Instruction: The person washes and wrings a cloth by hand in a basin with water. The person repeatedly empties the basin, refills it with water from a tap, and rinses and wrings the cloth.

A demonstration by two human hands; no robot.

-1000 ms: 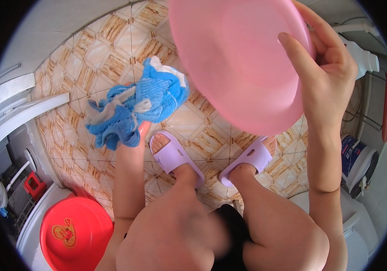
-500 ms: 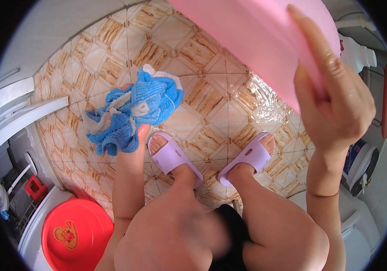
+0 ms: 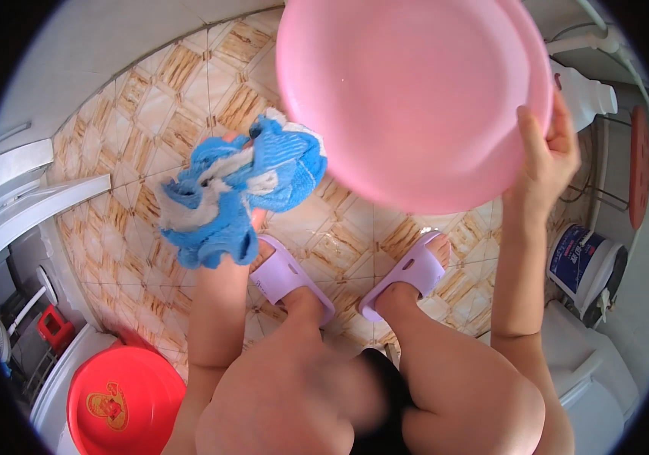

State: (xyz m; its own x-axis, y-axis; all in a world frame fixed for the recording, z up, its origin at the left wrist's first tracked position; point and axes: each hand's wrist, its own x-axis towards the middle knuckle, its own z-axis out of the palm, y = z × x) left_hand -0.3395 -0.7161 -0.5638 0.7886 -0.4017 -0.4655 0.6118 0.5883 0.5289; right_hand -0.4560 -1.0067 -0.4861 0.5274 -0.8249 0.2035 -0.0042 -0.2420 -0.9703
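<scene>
A crumpled blue and white towel [image 3: 283, 171] is bunched over my left hand [image 3: 258, 218], which grips it above the floor. Most of the fingers are hidden under the cloth. At the upper right, my right hand [image 3: 550, 161] holds a round pink plastic basin [image 3: 423, 91] by its rim, thumb on the inner side and fingers behind. The basin is tilted so that its inside faces me, and I see nothing in it.
Below is a patterned tile floor [image 3: 165, 98]. My feet stand on it in purple slippers [image 3: 298, 280]. A red basin [image 3: 139, 379] sits at lower left, near a white rack [image 3: 44, 201]. On the right are a white and blue bucket [image 3: 586, 262] and a white jug [image 3: 586, 95].
The pink basin has turned from steeply tilted to showing its inside, and swung left over the wet floor. My left hand has shifted slightly right with the towel.
</scene>
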